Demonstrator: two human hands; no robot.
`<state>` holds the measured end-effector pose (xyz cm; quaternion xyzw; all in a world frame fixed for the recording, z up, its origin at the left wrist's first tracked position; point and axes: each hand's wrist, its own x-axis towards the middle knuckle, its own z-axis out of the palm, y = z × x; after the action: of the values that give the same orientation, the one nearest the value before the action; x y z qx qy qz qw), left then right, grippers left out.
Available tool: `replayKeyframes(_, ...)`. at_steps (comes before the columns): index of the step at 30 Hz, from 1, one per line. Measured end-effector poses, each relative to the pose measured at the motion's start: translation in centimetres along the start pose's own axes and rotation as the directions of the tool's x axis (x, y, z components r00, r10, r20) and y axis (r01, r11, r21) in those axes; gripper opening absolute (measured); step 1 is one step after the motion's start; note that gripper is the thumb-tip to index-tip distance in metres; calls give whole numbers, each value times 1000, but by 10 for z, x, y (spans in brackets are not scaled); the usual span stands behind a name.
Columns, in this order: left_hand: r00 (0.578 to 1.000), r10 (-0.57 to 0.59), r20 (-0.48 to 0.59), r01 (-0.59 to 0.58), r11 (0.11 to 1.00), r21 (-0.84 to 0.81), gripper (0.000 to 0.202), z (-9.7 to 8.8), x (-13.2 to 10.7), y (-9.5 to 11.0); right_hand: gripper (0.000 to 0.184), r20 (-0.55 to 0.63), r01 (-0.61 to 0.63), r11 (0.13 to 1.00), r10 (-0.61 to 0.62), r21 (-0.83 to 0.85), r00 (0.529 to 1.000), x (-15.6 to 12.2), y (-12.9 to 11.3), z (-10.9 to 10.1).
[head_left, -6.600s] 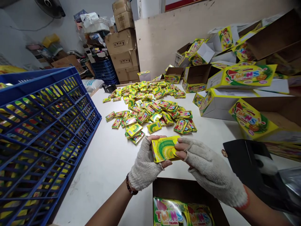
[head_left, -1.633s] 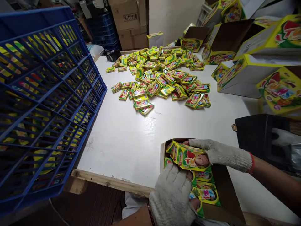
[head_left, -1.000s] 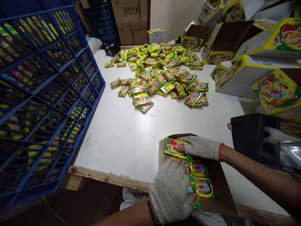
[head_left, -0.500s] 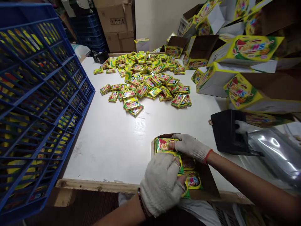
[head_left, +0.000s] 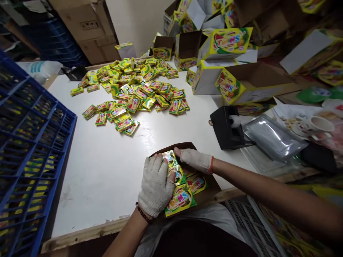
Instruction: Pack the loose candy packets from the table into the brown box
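Both my hands wear grey fingerless knit gloves. My left hand [head_left: 156,185] lies flat, fingers stretched out, on the yellow-green packets [head_left: 181,198] packed in an open brown carton [head_left: 211,189] at the table's near edge. My right hand [head_left: 193,159] reaches in from the right and presses its fingers down on the far packets in the same carton; neither hand grips anything. A loose heap of small yellow packets [head_left: 134,92] lies further back on the white table [head_left: 107,160].
A blue plastic crate [head_left: 29,150] stands at the left. Yellow display boxes [head_left: 233,85], some open, pile up at the back right. A black tape dispenser [head_left: 226,128] and clear plastic sheets [head_left: 270,137] lie to the right. Brown cartons [head_left: 88,28] stand behind the table.
The stack of packets held between both hands went down into the carton. Both hands then flattened on the packets, and the view has swung to the right.
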<state>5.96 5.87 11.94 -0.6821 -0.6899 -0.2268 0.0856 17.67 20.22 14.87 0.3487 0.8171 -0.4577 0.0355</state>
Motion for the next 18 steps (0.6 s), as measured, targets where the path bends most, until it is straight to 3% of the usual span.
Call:
replayKeyframes(3,994,-12,109,0,994,110,17,-12,20,6,32,87,19,944,10,-330,996,8,-3,-22)
replayKeyframes(5,992,-25,121,13,995,100,14,-12,29,8,31,149,32,896,39,-444,988,12,1,-22)
replayKeyframes(9,987,23,159,-26,1000,13,23,-3,27,9,28,261,65,864,78,-498,962,3,11,0)
replayKeyframes(12,979,79,186,-83,996,11,36,-1,19,11,37,225,84,814,58,-575,973,-14,16,10)
replayKeyframes(18,964,41,264,-64,995,80,50,-9,21,19,58,234,186,788,-56,-587,971,-21,26,15)
